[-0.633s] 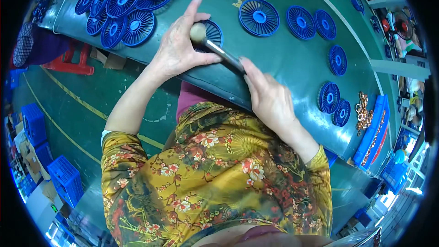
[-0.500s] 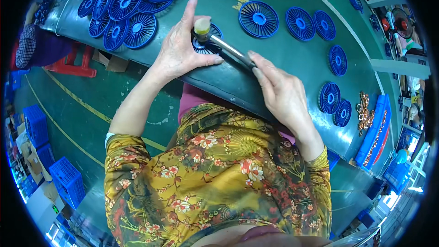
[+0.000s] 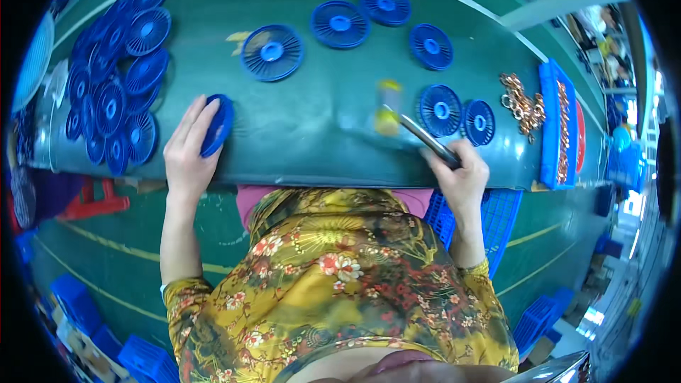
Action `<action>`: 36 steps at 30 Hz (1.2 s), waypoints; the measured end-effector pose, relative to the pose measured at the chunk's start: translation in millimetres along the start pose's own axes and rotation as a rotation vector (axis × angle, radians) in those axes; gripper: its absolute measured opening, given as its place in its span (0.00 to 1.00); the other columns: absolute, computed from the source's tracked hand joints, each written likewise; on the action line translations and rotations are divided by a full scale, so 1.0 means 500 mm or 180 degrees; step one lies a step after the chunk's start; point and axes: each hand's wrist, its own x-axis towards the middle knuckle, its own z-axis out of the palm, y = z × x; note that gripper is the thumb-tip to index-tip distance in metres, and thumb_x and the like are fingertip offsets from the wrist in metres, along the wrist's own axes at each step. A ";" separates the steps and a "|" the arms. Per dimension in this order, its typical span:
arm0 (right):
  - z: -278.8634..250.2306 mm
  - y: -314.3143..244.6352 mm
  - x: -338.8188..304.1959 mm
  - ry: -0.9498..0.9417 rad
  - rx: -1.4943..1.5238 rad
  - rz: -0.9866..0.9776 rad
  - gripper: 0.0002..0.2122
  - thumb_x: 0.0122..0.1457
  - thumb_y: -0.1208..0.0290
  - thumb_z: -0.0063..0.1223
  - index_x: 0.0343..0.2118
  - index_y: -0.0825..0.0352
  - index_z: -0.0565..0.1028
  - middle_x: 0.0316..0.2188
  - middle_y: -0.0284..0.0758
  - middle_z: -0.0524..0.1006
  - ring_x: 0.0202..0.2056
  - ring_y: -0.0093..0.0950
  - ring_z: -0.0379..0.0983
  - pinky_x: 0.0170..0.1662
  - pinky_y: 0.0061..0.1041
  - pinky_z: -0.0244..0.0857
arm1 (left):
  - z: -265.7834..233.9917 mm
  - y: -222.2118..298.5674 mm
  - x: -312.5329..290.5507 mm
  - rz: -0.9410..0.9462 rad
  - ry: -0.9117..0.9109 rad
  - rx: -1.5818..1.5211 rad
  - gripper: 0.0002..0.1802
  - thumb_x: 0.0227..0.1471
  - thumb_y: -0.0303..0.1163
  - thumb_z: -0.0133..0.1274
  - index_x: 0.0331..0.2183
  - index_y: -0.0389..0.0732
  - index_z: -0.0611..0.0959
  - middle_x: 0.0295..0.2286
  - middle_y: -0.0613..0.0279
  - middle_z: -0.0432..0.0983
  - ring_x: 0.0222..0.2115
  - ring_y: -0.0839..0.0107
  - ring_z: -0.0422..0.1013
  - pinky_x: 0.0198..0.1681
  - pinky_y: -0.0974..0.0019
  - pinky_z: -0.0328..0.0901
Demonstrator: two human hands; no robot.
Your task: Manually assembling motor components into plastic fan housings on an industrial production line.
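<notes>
Left hand points forward, fingers together; right hand is curled in a grip; forearms bare.

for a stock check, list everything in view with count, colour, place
Table: one, green, across middle
Held disc: one, blue, tilted, in left hand
Loose discs: six, blue, table centre and right
Piled discs: over ten, blue, table's left
Mallet: one, yellow-ended head, in right hand
Tray: one, blue, table's right end
Rings: many, copper-coloured, beside and in tray
Crates: several, blue, below table, both sides
Frame: one, red, below table, left
Background clutter: too small to count
Floral top: one, mostly yellow, on person
Left hand: one, bare, on held disc
Right hand: one, bare, on mallet
</notes>
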 end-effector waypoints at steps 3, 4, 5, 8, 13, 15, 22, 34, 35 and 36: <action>-0.036 0.115 -0.028 0.0529 -0.0809 -0.0154 0.16 0.37 0.70 0.71 0.20 0.66 0.69 0.42 0.41 0.73 0.46 0.45 0.68 0.46 0.42 0.62 | 0.018 0.037 0.028 0.0136 0.0078 -0.0361 0.32 0.34 0.13 0.55 0.47 0.39 0.77 0.46 0.47 0.73 0.47 0.51 0.71 0.50 0.57 0.67; -0.033 0.128 -0.035 0.0465 -0.1031 -0.0132 0.16 0.38 0.68 0.71 0.20 0.66 0.70 0.47 0.44 0.71 0.50 0.49 0.65 0.49 0.46 0.60 | 0.025 0.055 0.043 0.0293 0.0136 -0.0402 0.31 0.34 0.12 0.55 0.47 0.38 0.77 0.47 0.46 0.73 0.48 0.51 0.71 0.51 0.57 0.67; -0.028 0.137 -0.043 0.0397 -0.1257 -0.0094 0.17 0.39 0.65 0.71 0.21 0.67 0.70 0.51 0.46 0.69 0.53 0.53 0.62 0.53 0.50 0.57 | 0.039 0.071 0.062 0.0509 0.0192 -0.0418 0.32 0.34 0.12 0.55 0.47 0.36 0.76 0.47 0.46 0.73 0.48 0.50 0.70 0.50 0.56 0.67; 0.015 0.109 -0.036 0.0015 -0.0819 -0.0098 0.16 0.45 0.59 0.67 0.25 0.67 0.74 0.55 0.50 0.64 0.56 0.60 0.57 0.55 0.57 0.52 | 0.096 0.085 0.104 0.0842 -0.0064 -0.0310 0.30 0.38 0.15 0.57 0.48 0.37 0.75 0.53 0.45 0.67 0.55 0.50 0.63 0.57 0.52 0.59; 0.077 0.063 0.109 -0.0249 -0.0787 -0.0613 0.19 0.51 0.52 0.59 0.31 0.66 0.73 0.56 0.52 0.62 0.55 0.62 0.56 0.53 0.59 0.54 | 0.150 0.137 0.212 0.0736 -0.1197 0.0293 0.44 0.33 0.50 0.67 0.55 0.60 0.71 0.62 0.48 0.45 0.63 0.42 0.40 0.57 0.26 0.40; 0.116 0.070 0.218 -0.0188 -0.0725 -0.0794 0.19 0.53 0.51 0.57 0.32 0.67 0.73 0.56 0.51 0.63 0.55 0.63 0.56 0.52 0.59 0.55 | 0.192 0.137 0.287 0.0748 -0.1112 0.0376 0.43 0.37 0.53 0.64 0.57 0.62 0.68 0.62 0.48 0.46 0.63 0.42 0.42 0.56 0.26 0.42; 0.284 0.075 0.694 0.0653 -0.0933 -0.1025 0.18 0.57 0.54 0.51 0.33 0.69 0.75 0.45 0.46 0.72 0.42 0.48 0.71 0.44 0.43 0.68 | 0.442 0.054 0.683 0.0388 0.0044 0.0520 0.35 0.44 0.52 0.59 0.55 0.61 0.69 0.56 0.50 0.57 0.60 0.49 0.50 0.52 0.27 0.49; 0.259 0.018 0.679 0.1092 -0.0704 -0.0943 0.17 0.58 0.57 0.53 0.38 0.69 0.72 0.35 0.42 0.76 0.37 0.43 0.72 0.43 0.40 0.64 | 0.292 -0.129 0.778 -0.0394 0.0210 0.0697 0.40 0.48 0.62 0.46 0.57 0.49 0.67 0.60 0.45 0.53 0.63 0.48 0.44 0.58 0.25 0.32; 0.251 0.015 0.655 0.0849 -0.0553 -0.0945 0.16 0.58 0.58 0.53 0.36 0.69 0.73 0.32 0.43 0.75 0.35 0.43 0.71 0.41 0.40 0.63 | 0.245 -0.193 0.762 -0.0709 0.0237 0.0999 0.38 0.49 0.62 0.46 0.55 0.48 0.70 0.58 0.45 0.56 0.62 0.47 0.46 0.57 0.23 0.31; 0.242 0.016 0.628 0.0604 -0.0406 -0.0955 0.14 0.58 0.59 0.54 0.34 0.69 0.73 0.29 0.43 0.74 0.33 0.44 0.71 0.40 0.41 0.62 | 0.205 -0.261 0.741 -0.1201 0.0346 0.1592 0.38 0.49 0.63 0.44 0.55 0.49 0.71 0.59 0.45 0.56 0.62 0.45 0.46 0.56 0.22 0.29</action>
